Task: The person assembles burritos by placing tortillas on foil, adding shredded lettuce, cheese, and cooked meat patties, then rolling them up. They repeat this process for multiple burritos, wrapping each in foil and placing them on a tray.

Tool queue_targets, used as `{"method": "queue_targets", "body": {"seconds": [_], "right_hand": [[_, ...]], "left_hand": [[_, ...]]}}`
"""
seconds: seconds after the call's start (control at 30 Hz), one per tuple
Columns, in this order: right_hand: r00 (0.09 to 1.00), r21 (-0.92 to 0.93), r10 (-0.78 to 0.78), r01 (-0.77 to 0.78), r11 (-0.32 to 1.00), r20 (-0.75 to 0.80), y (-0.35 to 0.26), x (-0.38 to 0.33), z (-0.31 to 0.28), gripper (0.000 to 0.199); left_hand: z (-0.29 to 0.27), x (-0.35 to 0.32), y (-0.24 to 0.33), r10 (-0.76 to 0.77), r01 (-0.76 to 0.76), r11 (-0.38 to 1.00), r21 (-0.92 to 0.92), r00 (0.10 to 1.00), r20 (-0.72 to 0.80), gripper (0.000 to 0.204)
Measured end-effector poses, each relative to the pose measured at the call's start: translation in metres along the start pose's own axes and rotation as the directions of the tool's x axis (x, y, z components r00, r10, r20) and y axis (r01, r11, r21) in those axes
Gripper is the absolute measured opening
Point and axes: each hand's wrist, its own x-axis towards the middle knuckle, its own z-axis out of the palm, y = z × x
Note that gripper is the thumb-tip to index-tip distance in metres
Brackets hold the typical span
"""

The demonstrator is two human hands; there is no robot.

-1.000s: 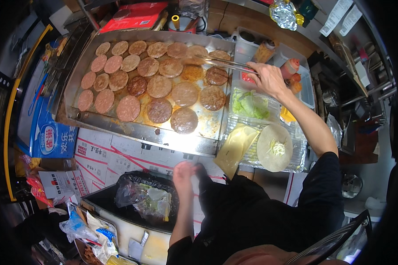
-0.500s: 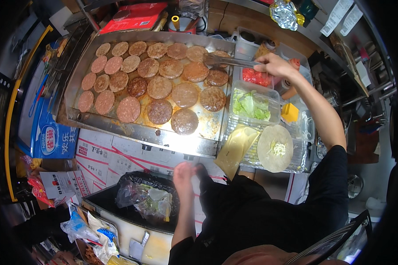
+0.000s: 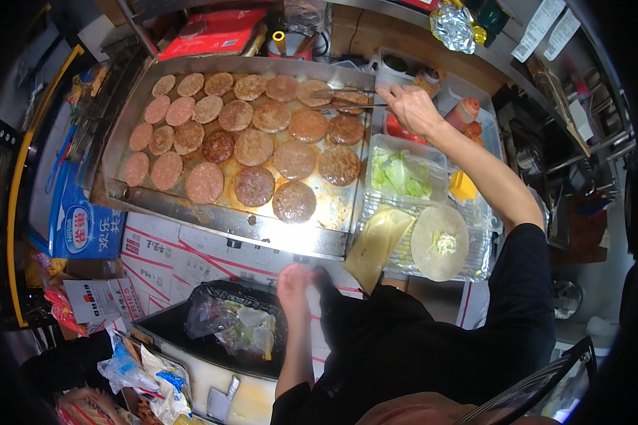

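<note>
My right hand [image 3: 412, 110] is closed round the handle end of metal tongs [image 3: 361, 106]. The tongs reach left over the far right corner of the griddle [image 3: 227, 223], arms spread. Their tips lie over two browned patties there, a round patty [image 3: 312, 93] and the patty [image 3: 350, 101] right of it; whether they touch is hard to tell. My left hand [image 3: 294, 280] hangs loosely curled in front of the griddle's near edge, with nothing visible in it. Several patties, browned or still pink [image 3: 205, 183], cover the griddle in rows.
Right of the griddle are a lettuce tub [image 3: 404, 173], red slices [image 3: 402, 130], yellow cheese [image 3: 463, 185] and sauce bottles [image 3: 463, 113]. A flat wrap [image 3: 439, 242] with white shreds lies beside a paper sleeve [image 3: 379, 244]. A black-lined bin [image 3: 164, 326] stands below left.
My right hand has shifted slightly left, and the tongs have turned so that both arms now show apart. A hand has come into view at lower left. My left hand has barely moved.
</note>
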Motion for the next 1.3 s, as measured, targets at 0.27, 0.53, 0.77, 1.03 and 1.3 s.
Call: {"method": "queue_targets", "body": {"seconds": [0.27,0.53,0.77,1.03,1.3], "right_hand": [[0.910,0.466,0.409,-0.394,0.792,0.075,0.017,-0.006,0.022,0.022],[0.689,0.474,0.392,-0.713,0.517,0.609,0.029,0.011,0.002,0.036],[0.772,0.357,0.448,-0.616,0.702,0.451,0.027,0.002,0.004,0.042],[0.998,0.024,0.058,-0.057,0.998,-0.011,-0.029,0.037,-0.001,0.044],[0.973,-0.176,-0.201,0.180,0.968,-0.109,-0.015,0.061,0.023,0.037]], "left_hand": [[-0.004,-0.001,0.003,0.026,-0.027,0.999,-0.028,0.999,-0.042,0.019],[-0.001,-0.003,0.002,0.011,-0.011,1.000,-0.008,0.997,-0.078,0.020],[-0.005,0.003,-0.010,0.010,-0.011,1.000,-0.016,1.000,-0.022,0.020],[-0.005,0.004,-0.009,0.028,-0.030,0.999,-0.040,0.998,-0.063,0.020],[-0.007,0.005,-0.003,0.034,-0.036,0.999,-0.024,0.998,-0.060,0.020]]}}
